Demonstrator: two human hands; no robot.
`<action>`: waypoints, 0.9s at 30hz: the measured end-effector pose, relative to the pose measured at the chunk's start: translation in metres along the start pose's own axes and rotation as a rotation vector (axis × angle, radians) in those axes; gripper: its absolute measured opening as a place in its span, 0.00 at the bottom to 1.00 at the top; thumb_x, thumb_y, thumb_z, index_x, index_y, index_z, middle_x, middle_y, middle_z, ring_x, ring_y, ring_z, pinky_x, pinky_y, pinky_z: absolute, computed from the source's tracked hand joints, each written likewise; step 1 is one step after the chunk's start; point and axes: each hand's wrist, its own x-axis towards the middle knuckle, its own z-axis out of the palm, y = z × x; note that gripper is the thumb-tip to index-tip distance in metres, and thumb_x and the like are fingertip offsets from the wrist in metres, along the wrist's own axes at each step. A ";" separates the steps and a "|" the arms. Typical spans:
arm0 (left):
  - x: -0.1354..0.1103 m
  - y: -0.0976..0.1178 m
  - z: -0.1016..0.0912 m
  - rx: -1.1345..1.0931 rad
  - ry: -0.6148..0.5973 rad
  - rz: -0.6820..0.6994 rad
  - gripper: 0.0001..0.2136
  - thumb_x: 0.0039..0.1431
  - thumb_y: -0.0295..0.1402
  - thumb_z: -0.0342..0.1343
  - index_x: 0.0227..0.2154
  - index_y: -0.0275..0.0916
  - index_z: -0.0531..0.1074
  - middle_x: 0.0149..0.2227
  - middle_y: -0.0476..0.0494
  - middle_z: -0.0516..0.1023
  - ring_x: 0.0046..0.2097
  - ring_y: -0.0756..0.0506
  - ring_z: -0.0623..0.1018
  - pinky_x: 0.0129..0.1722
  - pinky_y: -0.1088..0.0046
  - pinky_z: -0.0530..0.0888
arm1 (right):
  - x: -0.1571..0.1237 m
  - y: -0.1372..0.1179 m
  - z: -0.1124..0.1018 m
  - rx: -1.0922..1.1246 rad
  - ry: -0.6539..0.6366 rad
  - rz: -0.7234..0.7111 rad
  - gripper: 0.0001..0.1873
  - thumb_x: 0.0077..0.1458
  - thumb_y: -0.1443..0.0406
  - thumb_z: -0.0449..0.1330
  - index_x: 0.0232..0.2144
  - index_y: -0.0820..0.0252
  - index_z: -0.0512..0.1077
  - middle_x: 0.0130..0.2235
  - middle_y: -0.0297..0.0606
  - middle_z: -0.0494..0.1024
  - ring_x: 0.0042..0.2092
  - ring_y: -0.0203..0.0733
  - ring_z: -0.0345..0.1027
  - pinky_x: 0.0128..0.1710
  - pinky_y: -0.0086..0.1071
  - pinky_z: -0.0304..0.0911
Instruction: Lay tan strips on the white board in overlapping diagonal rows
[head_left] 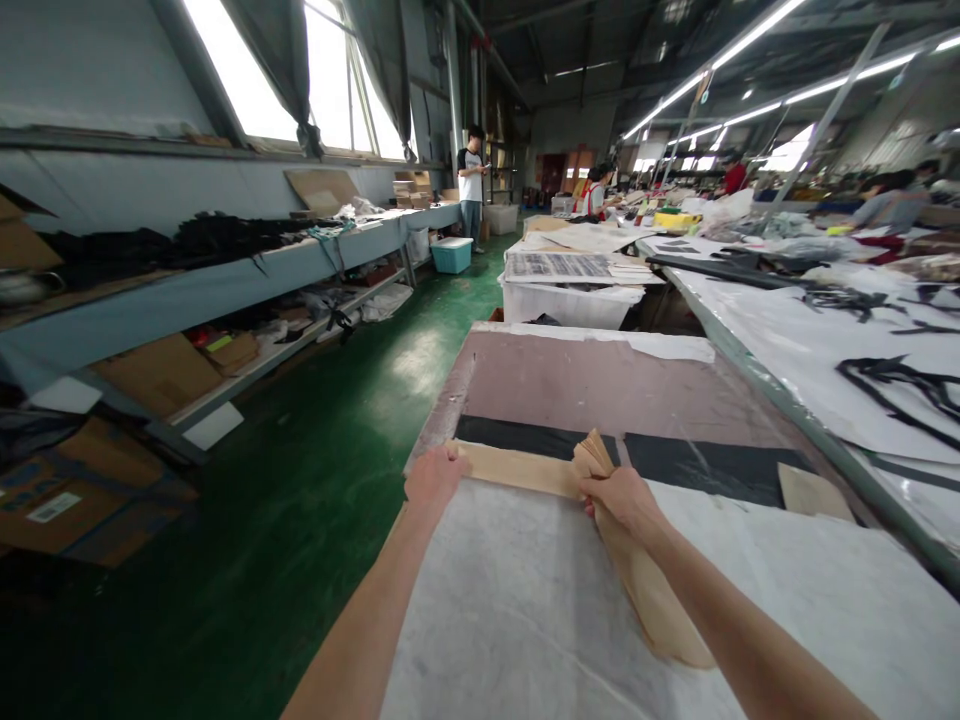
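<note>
A flat tan strip (521,469) stretches between my two hands along the edge of a white sheet (502,590). At its left end, my left hand (435,474) pinches the strip with closed fingers. My right hand (621,497) is closed round a folded bundle of tan strips (660,610); part of the bundle sticks up above the fingers and a long tail hangs down under my forearm. Just beyond the strip lie black strips (701,466) on the mauve board (570,380). Another tan piece (814,493) rests at the right end of the black strips.
A white bin (570,303) stands past the board. To the right runs a long table (795,350) with black straps on it. Across the green floor (322,480), a loaded bench (225,285) lines the left wall. A person (471,190) stands in the aisle by a teal tub (452,256).
</note>
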 end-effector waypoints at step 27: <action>0.011 -0.009 0.002 -0.231 0.120 -0.045 0.11 0.45 0.42 0.60 0.27 0.41 0.69 0.28 0.46 0.74 0.33 0.42 0.75 0.31 0.70 0.68 | -0.008 -0.012 -0.002 -0.175 0.030 -0.014 0.13 0.45 0.63 0.59 0.13 0.61 0.73 0.21 0.44 0.77 0.27 0.42 0.71 0.25 0.30 0.58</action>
